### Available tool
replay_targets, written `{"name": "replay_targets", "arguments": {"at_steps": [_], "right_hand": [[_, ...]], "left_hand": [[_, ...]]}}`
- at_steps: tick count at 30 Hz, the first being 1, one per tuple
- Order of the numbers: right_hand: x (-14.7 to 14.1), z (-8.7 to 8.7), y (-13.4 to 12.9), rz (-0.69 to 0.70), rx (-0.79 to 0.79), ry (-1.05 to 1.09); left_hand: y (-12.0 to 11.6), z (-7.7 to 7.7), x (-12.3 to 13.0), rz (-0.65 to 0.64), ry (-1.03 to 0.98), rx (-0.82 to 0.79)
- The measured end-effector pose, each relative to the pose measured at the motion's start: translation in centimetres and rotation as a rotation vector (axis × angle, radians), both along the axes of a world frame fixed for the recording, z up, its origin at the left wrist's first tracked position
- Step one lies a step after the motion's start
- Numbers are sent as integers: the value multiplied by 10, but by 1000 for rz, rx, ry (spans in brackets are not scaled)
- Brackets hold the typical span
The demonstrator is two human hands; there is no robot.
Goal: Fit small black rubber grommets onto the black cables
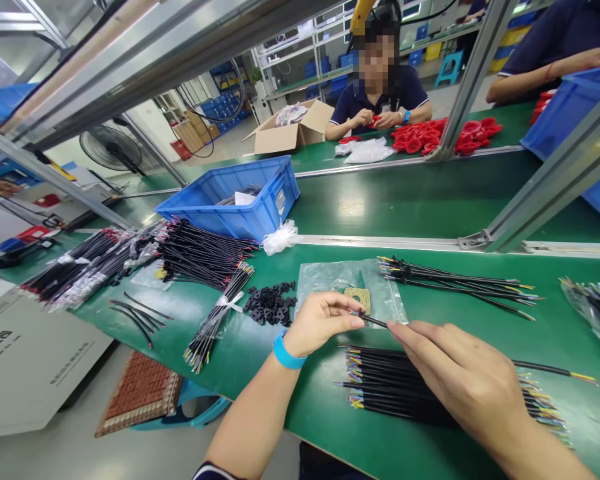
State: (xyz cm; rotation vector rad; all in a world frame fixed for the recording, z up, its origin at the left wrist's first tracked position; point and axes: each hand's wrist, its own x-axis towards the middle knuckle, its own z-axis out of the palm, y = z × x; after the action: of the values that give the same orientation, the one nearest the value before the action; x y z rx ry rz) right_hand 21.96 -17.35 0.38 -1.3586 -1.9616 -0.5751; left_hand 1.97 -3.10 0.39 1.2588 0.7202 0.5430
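My left hand point(320, 325), with a blue band at the wrist, pinches one end of a black cable point(377, 321) between thumb and fingertips. A small dark piece shows at those fingertips, too small to make out. My right hand point(467, 377) grips the same cable a little farther along; its other end, with coloured wires, sticks out to the right. Just behind the left fingertips, a yellowish square pad point(363, 298) lies on a clear plastic bag point(320, 277). Under the right hand, a row of black cables point(390, 380) with stripped coloured ends is partly hidden.
Small black plastic parts point(270, 303) lie heaped left of the bag. A cable bundle point(220, 313) and more black cables point(200, 250) lie farther left, near a blue bin point(230, 213). Several cables point(455, 280) rest behind my right hand. Across the bench, a person point(380, 100) handles red parts.
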Motion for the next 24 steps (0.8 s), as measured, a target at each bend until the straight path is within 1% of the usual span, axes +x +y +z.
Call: {"name": "replay_targets", "arguments": {"at_steps": [2, 4, 8, 13, 19, 24], "right_hand": [[-4, 2, 0, 0, 23, 43], [-7, 5, 1, 10, 17, 101], [-10, 9, 4, 69, -95, 271], [-10, 11, 3, 135, -222, 454], [-12, 11, 3, 169, -313, 573], [-14, 12, 4, 194, -339, 615]], "left_hand": [[-3, 0, 1, -2, -13, 82], [-5, 1, 2, 12, -19, 202], [-7, 5, 1, -8, -46, 410], [-7, 7, 1, -56, -87, 584], [-10, 8, 2, -83, -99, 647], [-12, 10, 1, -98, -12, 608]]}}
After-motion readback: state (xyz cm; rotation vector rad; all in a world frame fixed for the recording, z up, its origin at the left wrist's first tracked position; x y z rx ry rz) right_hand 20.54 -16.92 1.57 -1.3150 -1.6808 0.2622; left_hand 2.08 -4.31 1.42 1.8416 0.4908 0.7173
